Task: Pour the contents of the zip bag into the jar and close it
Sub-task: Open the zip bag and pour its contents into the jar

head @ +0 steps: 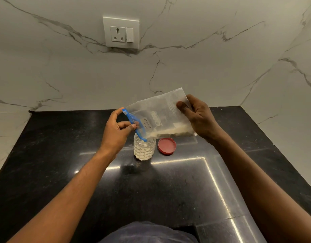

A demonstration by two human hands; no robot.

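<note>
A clear zip bag (160, 114) with a blue zip strip is held tilted above a small clear patterned jar (144, 149) on the black counter. Pale powder lies along the bag's lower edge and reaches down to the open corner over the jar's mouth. The jar is nearly full of white powder. My left hand (118, 130) pinches the blue zip end of the bag just above the jar. My right hand (197, 116) grips the bag's raised far end. The red lid (167, 146) lies flat on the counter just right of the jar.
The black stone counter (168, 190) sits in a corner of white marble walls. A white socket and switch plate (121, 32) is on the back wall. Dark clothing shows at the bottom edge.
</note>
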